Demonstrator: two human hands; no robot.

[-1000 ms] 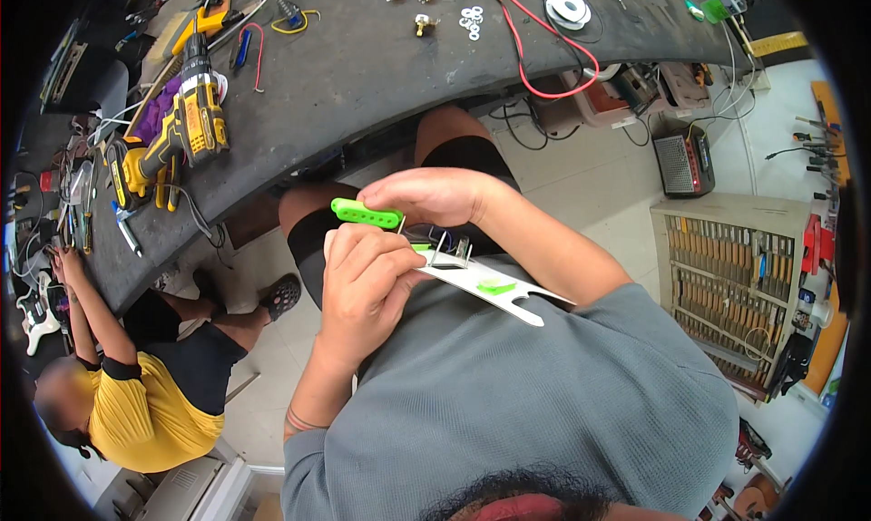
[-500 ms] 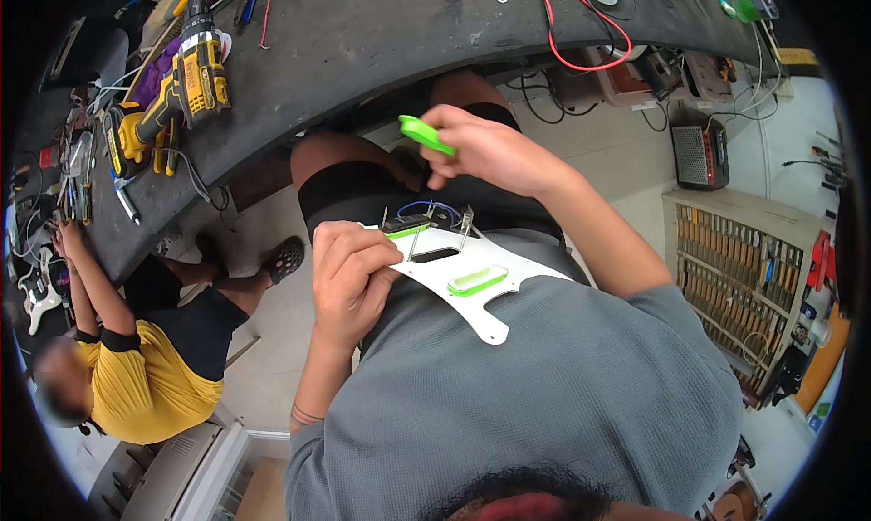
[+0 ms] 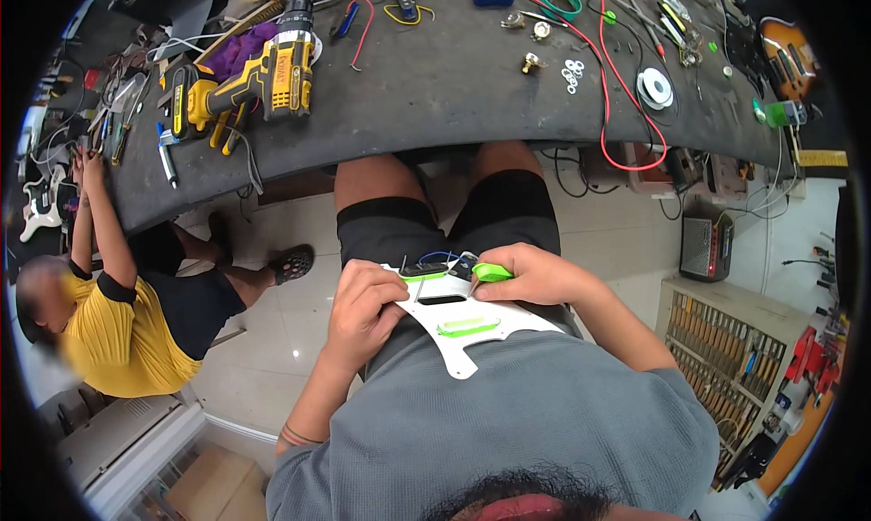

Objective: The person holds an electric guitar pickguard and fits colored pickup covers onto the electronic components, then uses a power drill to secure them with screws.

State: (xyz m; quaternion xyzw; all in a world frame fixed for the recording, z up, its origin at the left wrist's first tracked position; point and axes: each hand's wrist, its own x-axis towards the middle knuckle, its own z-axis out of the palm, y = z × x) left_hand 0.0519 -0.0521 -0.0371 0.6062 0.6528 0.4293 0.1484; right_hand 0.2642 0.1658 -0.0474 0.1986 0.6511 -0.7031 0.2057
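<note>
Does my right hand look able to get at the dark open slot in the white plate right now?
Probably yes: your right hand, pinching a green piece, is just beside the slot in the white plate, and nothing seems to lie over that slot.

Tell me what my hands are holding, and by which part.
Your left hand holds the white plate by its left end. Your right hand pinches a green piece; the exact spot is partly hidden.
</note>
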